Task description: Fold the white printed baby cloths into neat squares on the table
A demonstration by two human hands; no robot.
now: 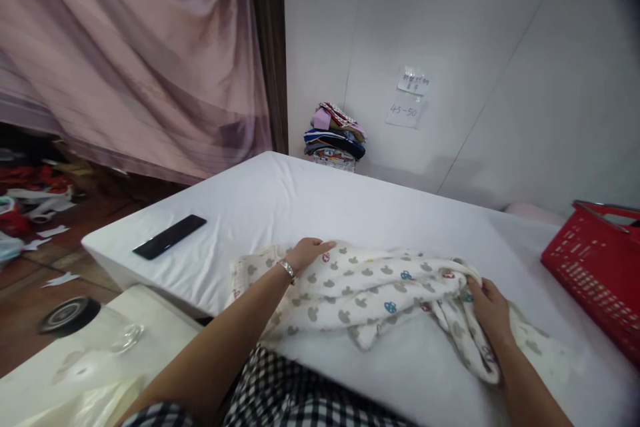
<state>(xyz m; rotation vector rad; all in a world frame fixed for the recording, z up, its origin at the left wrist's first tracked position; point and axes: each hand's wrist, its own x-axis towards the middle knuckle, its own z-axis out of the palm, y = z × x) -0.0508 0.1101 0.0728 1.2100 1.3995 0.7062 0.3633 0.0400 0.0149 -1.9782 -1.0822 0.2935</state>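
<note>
Patterned white cloth [360, 280], lying toward the near edge of the surface [345, 197]. The right hand [491, 307] has its grip closed on a bunched end; the left hand [305, 255] touches the far border, closure indeterminate. Apparently light, limp fabric, best held by opposite edges.

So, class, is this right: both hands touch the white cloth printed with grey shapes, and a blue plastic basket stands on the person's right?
One detail is wrong: the head view shows that the plastic basket on the person's right is red, not blue. The rest holds: the left hand and right hand both touch the white cloth printed with grey shapes.
</note>
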